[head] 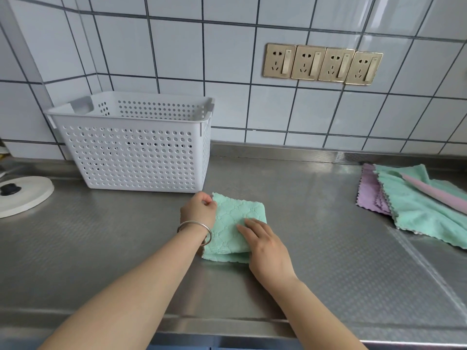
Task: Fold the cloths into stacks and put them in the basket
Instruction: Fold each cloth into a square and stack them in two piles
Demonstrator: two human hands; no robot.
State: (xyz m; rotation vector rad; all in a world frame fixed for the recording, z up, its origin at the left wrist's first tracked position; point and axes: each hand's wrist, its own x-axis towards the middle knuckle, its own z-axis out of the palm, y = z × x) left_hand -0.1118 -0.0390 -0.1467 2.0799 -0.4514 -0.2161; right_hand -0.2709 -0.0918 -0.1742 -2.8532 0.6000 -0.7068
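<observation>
A folded mint-green cloth [233, 224] lies on the steel counter in front of me. My left hand [198, 209], with a silver bangle on the wrist, pinches the cloth's far left corner. My right hand [265, 245] lies flat on the cloth's near right part, fingers straight, pressing it down. The white perforated basket [136, 152] stands behind and to the left of the cloth, against the tiled wall. A pile of unfolded cloths [414, 198], mint green, purple and pink, lies at the right edge of the counter.
A round white lid [27, 195] with a black knob sits at the far left. Four gold wall sockets [322, 63] are set in the tiles above the counter. The steel counter [316, 248] stretches between the folded cloth and the pile.
</observation>
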